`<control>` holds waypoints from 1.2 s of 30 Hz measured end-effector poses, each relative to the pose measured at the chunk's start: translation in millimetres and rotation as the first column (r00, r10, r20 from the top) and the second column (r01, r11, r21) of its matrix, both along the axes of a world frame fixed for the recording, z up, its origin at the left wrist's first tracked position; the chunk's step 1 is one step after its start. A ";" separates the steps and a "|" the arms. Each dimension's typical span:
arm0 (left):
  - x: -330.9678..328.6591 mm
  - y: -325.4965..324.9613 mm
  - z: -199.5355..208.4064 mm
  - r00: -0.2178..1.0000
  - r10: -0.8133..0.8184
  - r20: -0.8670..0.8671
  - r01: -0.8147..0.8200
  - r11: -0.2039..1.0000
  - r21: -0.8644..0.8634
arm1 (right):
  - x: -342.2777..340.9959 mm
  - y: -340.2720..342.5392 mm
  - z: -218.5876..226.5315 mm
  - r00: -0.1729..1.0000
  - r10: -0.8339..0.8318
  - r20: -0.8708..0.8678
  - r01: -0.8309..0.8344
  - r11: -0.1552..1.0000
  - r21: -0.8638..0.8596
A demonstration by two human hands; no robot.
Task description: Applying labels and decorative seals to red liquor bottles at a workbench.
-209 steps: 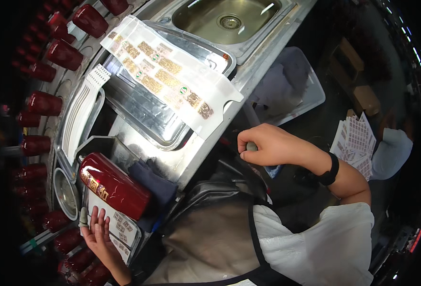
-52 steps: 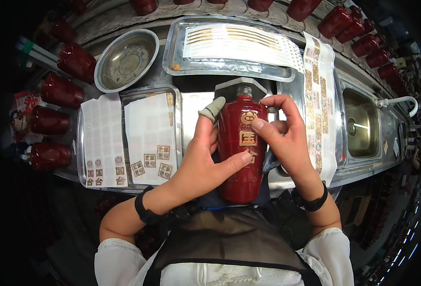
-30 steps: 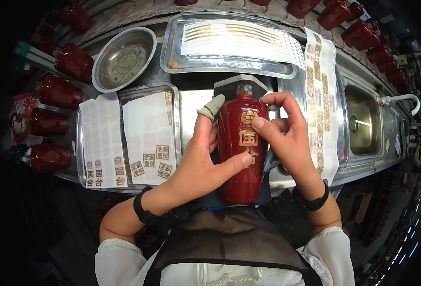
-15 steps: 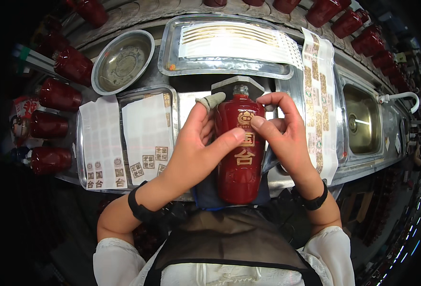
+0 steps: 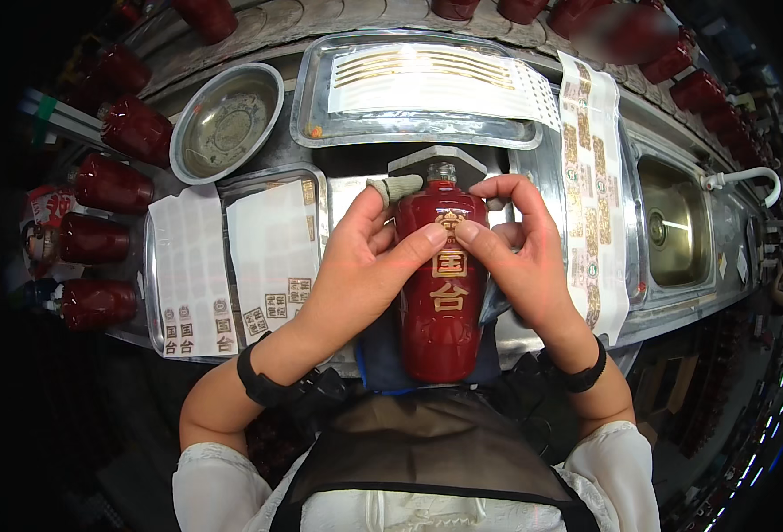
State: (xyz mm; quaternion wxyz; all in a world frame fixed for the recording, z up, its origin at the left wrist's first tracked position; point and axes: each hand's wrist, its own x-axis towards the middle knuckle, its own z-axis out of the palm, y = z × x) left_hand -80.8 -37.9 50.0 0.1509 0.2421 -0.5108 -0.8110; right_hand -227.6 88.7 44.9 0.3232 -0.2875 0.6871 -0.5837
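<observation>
A glossy dark red bottle (image 5: 442, 350) with an uncapped clear glass neck leans in front of me, its base toward my lap. Gold characters (image 5: 449, 282) and a small gold emblem (image 5: 450, 222) mark its front. My left hand (image 5: 366, 257) grips its left side, with a grey finger cover on one fingertip by the shoulder. From the right, my right hand (image 5: 526, 253) holds the bottle's other side. Both thumbs press side by side on the emblem and partly cover it. A grey angular support (image 5: 471, 165) sits behind the neck.
Decal sheets (image 5: 187, 275) lie on trays at left. A metal bowl (image 5: 228, 120) stands behind them. At the back is a tray (image 5: 311, 111) with gold-striped sheets. A long decal sheet (image 5: 593, 186) lies beside the sink (image 5: 670, 222). More red bottles (image 5: 112, 182) line the left and back.
My left thumb has slid up from the gold characters to the emblem, and my right thumb has shifted left beside it. The bottle moved slightly left. Bottles at the back moved rightward.
</observation>
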 end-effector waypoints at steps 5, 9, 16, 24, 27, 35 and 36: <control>0.7 0.6 -0.6 1.000 0.005 0.005 -0.005 1.000 0.019 | 0.5 -0.2 1.7 1.000 0.004 -0.023 -0.004 1.000 0.016; 0.8 1.1 -0.8 1.000 0.001 0.001 -0.001 1.000 0.006 | 0.9 0.0 0.5 1.000 -0.001 -0.011 0.001 1.000 0.021; 0.8 1.0 -0.9 1.000 0.007 -0.001 -0.007 1.000 -0.001 | -0.2 0.8 -2.8 0.999 0.002 0.040 -0.001 1.000 -0.019; -2.8 -0.5 -0.4 1.000 0.023 0.015 -0.023 1.000 -0.017 | -2.8 1.3 -5.6 0.993 0.010 0.114 -0.004 0.999 -0.049; -3.2 0.0 -0.9 1.000 0.025 0.003 -0.025 0.999 -0.020 | -3.0 1.6 -4.7 0.995 0.023 0.095 -0.017 0.998 -0.054; -2.7 0.3 -2.5 1.000 0.026 0.009 -0.026 1.000 -0.009 | -2.0 0.0 -5.7 0.994 0.010 0.109 -0.003 0.998 -0.068; -3.0 -0.2 -2.5 1.000 0.027 0.015 -0.027 1.000 -0.015 | -2.1 0.2 -5.3 0.994 0.010 0.109 -0.003 0.998 -0.069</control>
